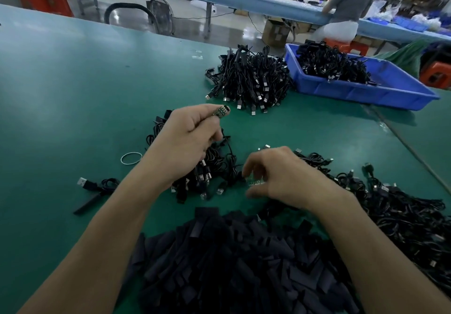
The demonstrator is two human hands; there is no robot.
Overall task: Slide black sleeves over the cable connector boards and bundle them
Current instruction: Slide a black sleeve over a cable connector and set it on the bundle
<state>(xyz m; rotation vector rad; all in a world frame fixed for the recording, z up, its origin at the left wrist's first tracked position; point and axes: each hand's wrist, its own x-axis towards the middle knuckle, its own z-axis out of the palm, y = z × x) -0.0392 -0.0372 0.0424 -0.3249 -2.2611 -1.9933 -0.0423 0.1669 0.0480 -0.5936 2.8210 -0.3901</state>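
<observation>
left grip (185, 140): clenched round a gathered batch of cables (217, 167). Their connector boards (220, 111) stick out above the fingers and look unsleeved.
right grip (280, 174): pinching a single board (255, 182) low over the desk (73, 82); blurred, detail unsure.
Step, as I read it: collecting boards, sleeving not yet begun.
Next calls for taking one of the sleeves (231, 265) heaped nearest and lining its mouth up with a board.
rubber band (131, 158) lies to the left, ready for bundling.

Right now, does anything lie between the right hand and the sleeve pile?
Nothing visible does. The right hand pinches a board just beyond the sleeve pile, with only green table between them. The left hand holds its boards off to the side.
</observation>
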